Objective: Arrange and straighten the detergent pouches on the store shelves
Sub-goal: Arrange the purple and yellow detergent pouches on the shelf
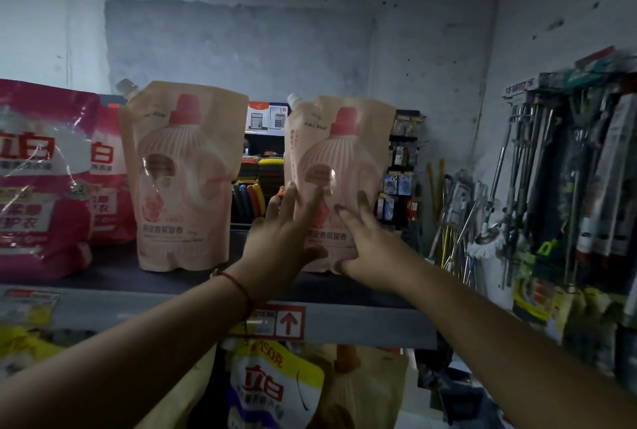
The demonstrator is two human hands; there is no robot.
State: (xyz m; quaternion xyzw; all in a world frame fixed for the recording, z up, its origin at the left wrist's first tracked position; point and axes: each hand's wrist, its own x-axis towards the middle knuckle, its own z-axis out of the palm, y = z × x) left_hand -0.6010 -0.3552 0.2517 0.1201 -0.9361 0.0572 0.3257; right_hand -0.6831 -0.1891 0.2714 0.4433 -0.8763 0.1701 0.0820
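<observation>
Small shop, grey shelf [344,325] with red arrow price tag [275,322] on its front edge, detergent pouches [182,180] standing on the shelf, more pouches below it, packaged mops [537,166] hanging right of it, bare plaster wall behind.

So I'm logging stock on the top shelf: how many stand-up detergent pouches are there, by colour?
Peach spouted plastic pouches: 2, one free-standing and one that the left hand and right hand press on with straight fingers.
Magenta plastic pouches: 2, front and behind.
Total: 4
</observation>
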